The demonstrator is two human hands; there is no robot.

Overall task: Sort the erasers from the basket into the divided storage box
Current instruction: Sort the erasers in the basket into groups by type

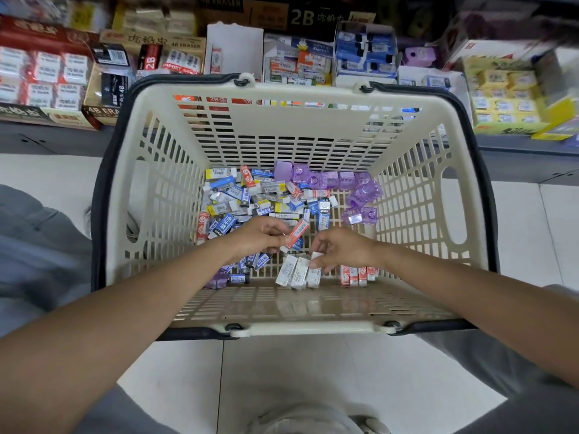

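Erasers [250, 198] fill the basket [131, 189]; left hand [260, 236] pinches a red eraser [297, 234], right hand [341, 249] pinches a white one [315, 267].

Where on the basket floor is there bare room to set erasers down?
Bare patch: right side of the basket floor, between the purple cases and right wall. Crowded: the eraser pile at centre-left, and by both hands, left hand, right hand.
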